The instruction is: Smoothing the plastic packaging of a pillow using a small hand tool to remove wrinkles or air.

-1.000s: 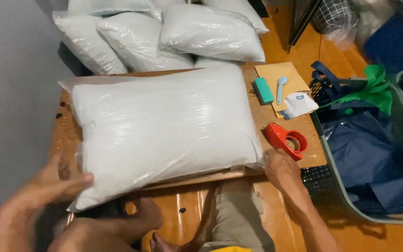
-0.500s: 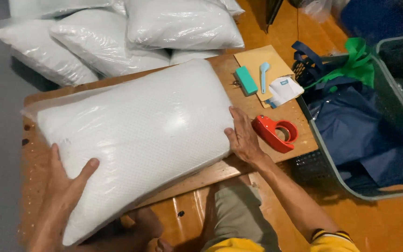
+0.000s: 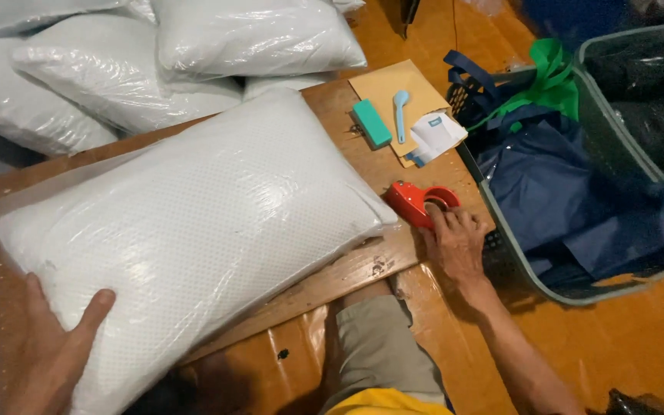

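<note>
From the head camera, a large white pillow in clear plastic wrap (image 3: 194, 238) lies slantwise across a low wooden table (image 3: 363, 269), covering most of it. The left hand (image 3: 51, 353) rests at the pillow's near left corner, thumb spread on top and fingers flat against its edge; the wrist is cut off by the bottom of the frame. The right hand (image 3: 455, 242) reaches to the table's right edge, its fingertips on a red tape dispenser (image 3: 420, 201) that lies just beside the pillow's right corner; whether the fingers have closed round it cannot be told. Farther off on the table lie a brown envelope (image 3: 393, 88), a teal block (image 3: 371, 123), a light blue scoop-like tool (image 3: 401, 114) and a folded white packet (image 3: 436, 134). More wrapped pillows (image 3: 217, 38) are piled beyond the table, partly cropped. At right, a grey-green basket (image 3: 516, 265) holds dark blue cloth (image 3: 570, 200), its contents hard to make out.
</note>
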